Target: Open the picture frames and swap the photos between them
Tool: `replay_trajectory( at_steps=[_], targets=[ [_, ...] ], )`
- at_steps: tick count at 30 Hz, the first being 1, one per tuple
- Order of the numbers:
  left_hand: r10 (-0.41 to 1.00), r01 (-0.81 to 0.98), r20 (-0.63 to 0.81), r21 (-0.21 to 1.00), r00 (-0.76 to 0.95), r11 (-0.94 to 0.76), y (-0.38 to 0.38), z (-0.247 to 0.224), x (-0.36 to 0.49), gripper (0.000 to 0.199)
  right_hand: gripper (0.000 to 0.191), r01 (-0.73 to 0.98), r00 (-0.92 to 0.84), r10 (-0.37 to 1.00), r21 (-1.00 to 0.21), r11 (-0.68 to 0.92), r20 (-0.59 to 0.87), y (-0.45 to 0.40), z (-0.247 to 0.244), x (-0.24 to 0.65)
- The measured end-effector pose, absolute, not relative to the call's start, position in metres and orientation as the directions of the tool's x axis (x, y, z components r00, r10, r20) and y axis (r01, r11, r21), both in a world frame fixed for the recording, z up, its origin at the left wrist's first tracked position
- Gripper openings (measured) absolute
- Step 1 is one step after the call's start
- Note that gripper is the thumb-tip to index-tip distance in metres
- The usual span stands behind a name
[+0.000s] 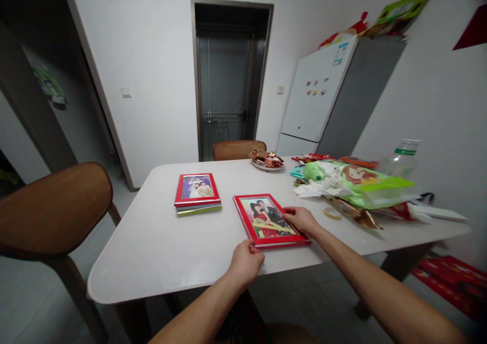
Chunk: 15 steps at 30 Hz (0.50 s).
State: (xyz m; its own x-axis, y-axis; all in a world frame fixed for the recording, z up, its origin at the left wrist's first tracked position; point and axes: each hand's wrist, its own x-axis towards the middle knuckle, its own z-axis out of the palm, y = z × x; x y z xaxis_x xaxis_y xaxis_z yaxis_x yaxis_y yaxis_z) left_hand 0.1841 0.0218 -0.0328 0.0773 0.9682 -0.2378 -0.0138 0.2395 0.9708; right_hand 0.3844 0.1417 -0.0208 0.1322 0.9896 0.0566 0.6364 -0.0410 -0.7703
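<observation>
A red picture frame (269,220) holding a wedding photo lies face up near the front edge of the table. My left hand (245,262) is closed on its near left corner, thumb along the rim and the other fingers curled. My right hand (301,220) grips the right side, its fingertips over the red border; the underside of that grip is hidden. To the left is a second red picture frame (197,187) with another wedding photo. It rests on top of other frames, one with a yellow-green edge (200,210).
The white table (152,252) has a rounded front left corner. On its right lie a green plastic bag (376,194), crumpled tissues (323,184), a tape roll (332,213) and a clear bottle (403,159). A plate (268,166) sits at the back. Wooden chairs (57,207) stand around.
</observation>
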Motion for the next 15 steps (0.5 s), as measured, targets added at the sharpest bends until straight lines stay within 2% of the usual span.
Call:
replay_trajectory(
  at_steps=[6, 10, 13, 15],
  targets=[
    [0.980, 0.022, -0.197, 0.980, -0.022, 0.198, 0.016, -0.025, 0.160, 0.031, 0.026, 0.851, 0.078, 0.978, -0.524, 0.036, 0.194, 0.138, -0.014, 0.364],
    [0.974, 0.007, -0.169, 0.985, -0.151, 0.172, 0.023, -0.019, 0.113, 0.033, 0.034, 0.878, -0.141, 0.935, -0.396, 0.270, 0.324, 0.132, -0.004, 0.303],
    [0.945, -0.033, -0.177, 0.984, -0.276, 0.175, 0.031, -0.016, 0.075, 0.033, 0.035, 0.820, -0.349, 0.866, -0.331, 0.466, 0.357, 0.132, 0.000, 0.239],
    [0.921, -0.076, -0.196, 0.981, -0.337, 0.181, 0.033, -0.014, 0.055, 0.033, 0.039, 0.786, -0.424, 0.824, -0.298, 0.541, 0.377, 0.135, 0.003, 0.200]
  ],
)
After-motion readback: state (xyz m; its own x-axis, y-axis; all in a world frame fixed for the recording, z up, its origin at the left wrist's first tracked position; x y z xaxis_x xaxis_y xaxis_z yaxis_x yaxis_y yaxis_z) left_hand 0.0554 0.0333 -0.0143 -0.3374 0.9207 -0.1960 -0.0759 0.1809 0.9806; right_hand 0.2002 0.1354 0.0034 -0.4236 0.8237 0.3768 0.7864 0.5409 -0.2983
